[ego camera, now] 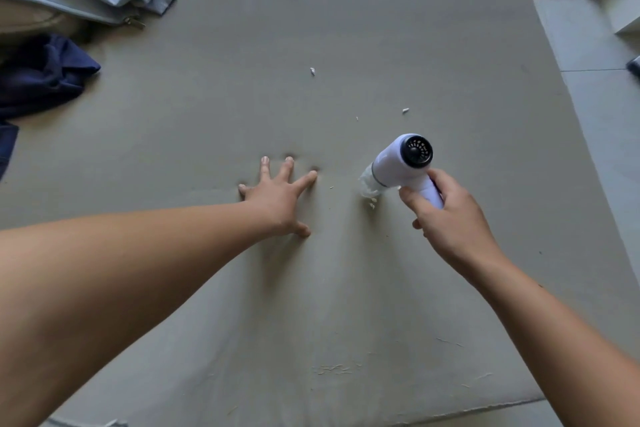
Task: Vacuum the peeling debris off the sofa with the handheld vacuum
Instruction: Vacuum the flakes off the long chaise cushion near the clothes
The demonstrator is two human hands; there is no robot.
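Handheld vacuum (403, 165) nozzle-down on the sofa (346, 28)
Right hand (446, 215) grips its handle; left hand (277, 196) presses flat, fingers splayed, beside debris (372, 204).

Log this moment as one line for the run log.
right hand: grips handheld vacuum, nozzle down at sofa | left hand: fingers spread, pressing sofa | debris: white flakes beyond nozzle

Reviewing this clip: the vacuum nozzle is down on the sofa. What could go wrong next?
1. The right hand holds the white plastic handheld vacuum low over nearby flakes; the scattered white bits farther up the grey-green sofa could be missed.
2. The left hand presses dents into it, where flakes might collect.
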